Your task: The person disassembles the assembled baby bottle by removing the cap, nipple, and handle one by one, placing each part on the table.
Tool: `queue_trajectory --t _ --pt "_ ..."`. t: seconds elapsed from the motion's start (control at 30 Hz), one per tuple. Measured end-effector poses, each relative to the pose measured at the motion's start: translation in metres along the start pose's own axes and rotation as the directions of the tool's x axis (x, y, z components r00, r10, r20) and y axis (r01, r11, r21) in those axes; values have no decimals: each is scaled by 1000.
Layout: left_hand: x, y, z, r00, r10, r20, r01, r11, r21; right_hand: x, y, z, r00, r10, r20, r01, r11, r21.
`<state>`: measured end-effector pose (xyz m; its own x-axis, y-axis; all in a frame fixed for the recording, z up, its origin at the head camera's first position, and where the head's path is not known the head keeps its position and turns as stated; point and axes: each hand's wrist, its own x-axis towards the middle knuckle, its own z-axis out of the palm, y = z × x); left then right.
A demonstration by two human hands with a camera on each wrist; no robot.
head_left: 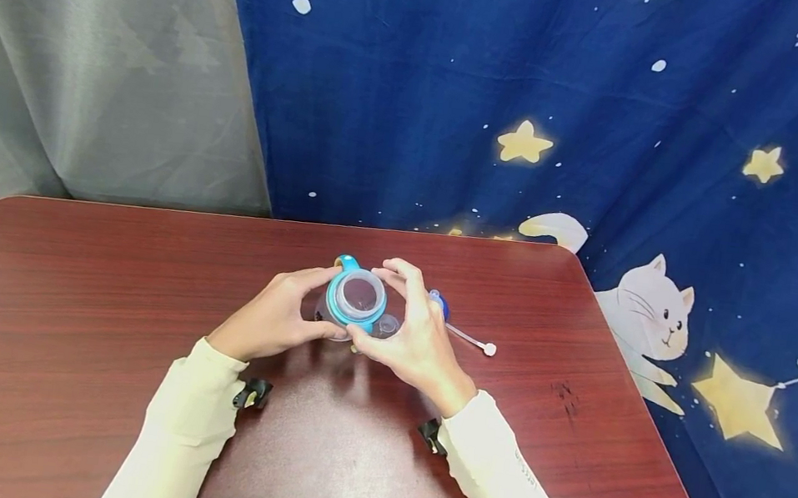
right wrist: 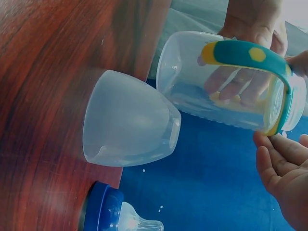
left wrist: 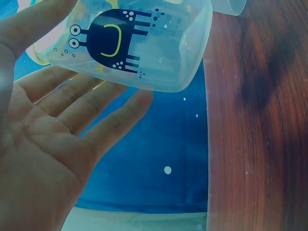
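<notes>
A clear baby bottle (left wrist: 166,53) with a dark cartoon print is held up off the table, its open mouth (head_left: 361,293) towards the head camera. Around its neck sits a teal and yellow handle ring (right wrist: 240,54), one handle hanging down along the side. My left hand (head_left: 277,313) holds the bottle from the left, thumb and fingers on opposite sides. From the right, my right hand (head_left: 424,345) grips the handle ring at the neck between thumb and fingers. Below the bottle, a translucent dome cap (right wrist: 130,120) stands on the table.
Beside the dome cap, a blue collar (right wrist: 98,207) with a clear nipple (right wrist: 137,221) rests on the table. A thin white straw (head_left: 465,336) with a weighted end extends from near it. The reddish-brown table (head_left: 96,310) ends at a blue starry curtain (head_left: 418,100).
</notes>
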<state>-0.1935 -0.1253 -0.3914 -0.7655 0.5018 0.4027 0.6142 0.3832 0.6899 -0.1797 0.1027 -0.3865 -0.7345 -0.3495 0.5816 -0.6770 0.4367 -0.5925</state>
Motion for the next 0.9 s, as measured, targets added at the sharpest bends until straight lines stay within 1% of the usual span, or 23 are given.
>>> queue_trajectory --t 0.27,0.5,0.67,0.9 --pt "1 -1 0 1000 -22 4 22 1000 3 1 -2 -4 1000 22 -10 -21 1000 13" --pt "1 -2 -1 999 -35 -4 35 999 8 4 -7 -13 999 3 -34 0 996 87" --pt "1 -3 -3 999 -41 -6 41 999 13 6 -11 -20 997 4 -74 5 993 116" --pt "0 -3 -4 999 -51 -13 52 998 34 7 -9 -31 989 -20 -149 34 995 92"
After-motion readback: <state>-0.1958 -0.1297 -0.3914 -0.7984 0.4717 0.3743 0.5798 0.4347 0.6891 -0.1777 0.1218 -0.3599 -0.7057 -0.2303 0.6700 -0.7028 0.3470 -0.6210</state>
